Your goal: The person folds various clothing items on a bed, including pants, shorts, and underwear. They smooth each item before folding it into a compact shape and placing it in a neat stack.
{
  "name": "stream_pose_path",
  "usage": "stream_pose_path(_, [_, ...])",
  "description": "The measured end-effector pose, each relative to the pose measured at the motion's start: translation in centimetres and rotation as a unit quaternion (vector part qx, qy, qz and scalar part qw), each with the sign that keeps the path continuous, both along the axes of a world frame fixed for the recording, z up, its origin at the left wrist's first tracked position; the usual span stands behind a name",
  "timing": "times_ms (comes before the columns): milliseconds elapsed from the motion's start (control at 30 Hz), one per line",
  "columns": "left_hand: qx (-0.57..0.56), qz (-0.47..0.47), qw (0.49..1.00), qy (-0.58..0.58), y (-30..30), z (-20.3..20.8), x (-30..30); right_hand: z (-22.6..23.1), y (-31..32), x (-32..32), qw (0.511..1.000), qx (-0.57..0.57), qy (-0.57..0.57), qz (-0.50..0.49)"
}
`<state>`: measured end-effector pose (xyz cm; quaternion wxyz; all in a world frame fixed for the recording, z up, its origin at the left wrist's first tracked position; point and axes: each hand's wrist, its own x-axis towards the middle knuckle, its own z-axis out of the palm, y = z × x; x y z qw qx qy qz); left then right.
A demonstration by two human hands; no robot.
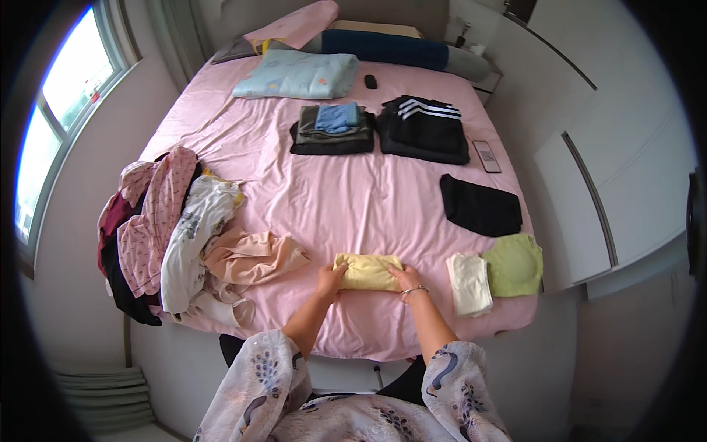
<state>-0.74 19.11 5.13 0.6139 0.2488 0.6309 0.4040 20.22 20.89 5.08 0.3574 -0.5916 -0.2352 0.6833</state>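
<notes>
From beside the bed I am watching a person's left hand point(331, 279) and right hand point(406, 279) holding a small, pale yellow, neatly folded rectangle of cloth point(368, 272), each grip closing on one end, the thumbs pressing over its upper face. The yellow cloth is sitting at the middle of the bed's near edge, above a wrinkled, pale pink sheet point(346, 206); whether it is touching the sheet all along, I cannot tell. A thin silvery bracelet point(414, 291) is circling the right wrist, and loose, pale sleeves with dark, feathery prints point(458, 387) are covering the upper arms. Near the right hand, a folded, off-white cloth point(470, 284) is lying beside a light green garment with a rounded, moulded cup point(515, 265), and a folded, plain black garment point(480, 205) is resting just beyond them. On the left, a soft, peach-coloured, crumpled garment point(254, 256) is spreading from a tangled, many-coloured heap of clothes point(143, 236). Farther up, a folded pile in black and grey-brown point(313, 127) is carrying a small, folded blue cloth point(337, 118), next to a black folded stack with white stripes point(423, 136). A slim, rectangular phone point(487, 157) is lying right of that stack, while a light blue, folded quilt point(294, 74) is lying toward the head of the bed.
</notes>
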Motion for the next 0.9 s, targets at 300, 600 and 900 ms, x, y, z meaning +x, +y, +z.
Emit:
stream_pose_path(300, [0.030, -0.163, 0.979, -0.116, 0.0, 5.1, 6.3, 4.5, -10.6, 7.4, 0.993, 0.062, 0.025, -0.096])
stream_pose_path(600, [0.152, -0.268, 0.938, -0.157, 7.9, 7.8, 22.3, 6.5, -10.4, 15.8, 0.935, 0.175, -0.020, -0.307])
stream_pose_path(900, [0.203, -0.263, 0.938, 0.104, 7.9, -1.4, 26.9, -0.3, -11.1, 18.6, 0.941, 0.087, -0.069, -0.319])
